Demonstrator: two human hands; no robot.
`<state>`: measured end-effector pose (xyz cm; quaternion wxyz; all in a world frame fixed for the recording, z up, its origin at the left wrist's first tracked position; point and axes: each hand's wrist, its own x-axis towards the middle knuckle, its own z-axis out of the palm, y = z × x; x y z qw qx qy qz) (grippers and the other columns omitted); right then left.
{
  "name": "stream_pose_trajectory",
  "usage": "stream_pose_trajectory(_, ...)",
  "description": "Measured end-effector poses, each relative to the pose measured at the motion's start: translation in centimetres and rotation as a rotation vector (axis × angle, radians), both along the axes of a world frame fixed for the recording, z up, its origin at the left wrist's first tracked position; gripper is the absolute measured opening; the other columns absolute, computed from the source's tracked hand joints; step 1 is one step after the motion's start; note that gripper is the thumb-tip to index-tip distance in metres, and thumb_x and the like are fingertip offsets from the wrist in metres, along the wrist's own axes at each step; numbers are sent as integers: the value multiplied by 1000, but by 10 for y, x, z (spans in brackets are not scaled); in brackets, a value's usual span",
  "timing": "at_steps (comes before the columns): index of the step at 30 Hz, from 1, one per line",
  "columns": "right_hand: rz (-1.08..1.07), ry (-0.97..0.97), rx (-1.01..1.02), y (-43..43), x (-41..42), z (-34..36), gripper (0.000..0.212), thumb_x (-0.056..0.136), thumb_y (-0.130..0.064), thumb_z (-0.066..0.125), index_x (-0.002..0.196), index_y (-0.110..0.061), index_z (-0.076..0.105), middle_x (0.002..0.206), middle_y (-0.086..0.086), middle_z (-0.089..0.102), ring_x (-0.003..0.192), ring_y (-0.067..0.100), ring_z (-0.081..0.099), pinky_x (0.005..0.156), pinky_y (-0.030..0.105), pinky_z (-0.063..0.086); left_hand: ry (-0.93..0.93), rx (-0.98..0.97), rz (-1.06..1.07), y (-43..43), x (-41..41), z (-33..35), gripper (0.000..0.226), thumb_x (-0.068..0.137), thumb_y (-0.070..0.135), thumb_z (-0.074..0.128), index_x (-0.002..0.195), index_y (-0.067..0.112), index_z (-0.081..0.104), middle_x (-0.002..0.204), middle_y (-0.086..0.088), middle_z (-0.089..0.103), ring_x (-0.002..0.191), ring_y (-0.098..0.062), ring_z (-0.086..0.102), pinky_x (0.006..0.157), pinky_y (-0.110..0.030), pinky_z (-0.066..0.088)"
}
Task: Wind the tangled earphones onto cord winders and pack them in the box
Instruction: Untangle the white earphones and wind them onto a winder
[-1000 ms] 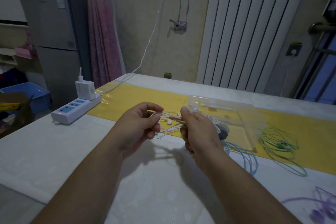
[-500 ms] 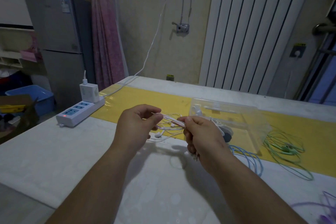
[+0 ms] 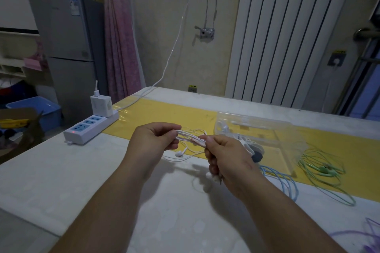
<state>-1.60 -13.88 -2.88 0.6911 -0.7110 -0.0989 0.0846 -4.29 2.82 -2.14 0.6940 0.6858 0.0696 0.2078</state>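
— Where does everything sit?

— The white table (image 3: 82,181) fills my view, with a yellow runner (image 3: 174,115) across it. The clear plastic box (image 3: 246,117) stands at two o'clock from the hands, near them. Blue earphones (image 3: 287,181) lie at four o'clock, just beside the box, and green earphones (image 3: 320,168) at three o'clock beyond it.

— And the hands?

— Both are raised over the table, backs toward me. The left hand (image 3: 152,139) pinches a bundle of strands of the white earphones (image 3: 191,136) between thumb and curled fingers. The right hand (image 3: 228,156), at its three o'clock, pinches the same bundle, with its lower fingers curled round something small and pale I can't identify. The cord spans the short gap between them, and one earbud (image 3: 180,153) dangles at six o'clock beneath.

— How will it handle?

— Light, limp and slippery, I judge: thin wire that kinks if yanked. I'd grip near the plug or the buds and ease the loops out gently, never tugging the tangle's middle.
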Motion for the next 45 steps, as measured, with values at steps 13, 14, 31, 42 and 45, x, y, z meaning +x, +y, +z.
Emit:
stream_pose_trajectory(13,96,-469,-570,2,-8,6,41,100,-33,44,60,-41,51,56,-11,45,59,6,37,60,32,30,-45,102,159,1,-1,2,29,88,-1,63,79,25,75,64,3,70,58,-11,66,60,-18,55)
stream_pose_trajectory(14,111,-475,-616,3,-9,6,41,101,-33,44,61,-40,52,56,-10,44,61,8,38,61,33,30,-47,105,171,2,-2,2,30,88,0,64,80,26,74,64,4,70,59,-11,67,60,-18,55)
stream_pose_trajectory(31,108,-407,-642,5,-13,17,28,100,-30,47,77,-29,64,67,-6,54,65,13,48,63,31,38,-61,116,273,3,-1,3,30,90,1,60,82,27,73,74,2,71,58,-7,65,64,-24,53)
stream_pose_trajectory(42,-6,-372,-584,-2,-14,23,30,99,-22,45,73,-21,61,60,-8,46,57,5,40,56,26,30,-59,-79,145,3,5,-3,14,90,1,63,98,9,71,79,-8,70,62,-16,66,64,-24,58)
stream_pose_trajectory(45,-149,-357,-451,-8,-8,22,35,99,-21,46,67,-24,59,57,-7,46,54,8,40,56,30,29,-48,-35,129,0,4,-2,11,93,18,63,97,11,70,81,-7,70,62,-17,62,58,-28,56)
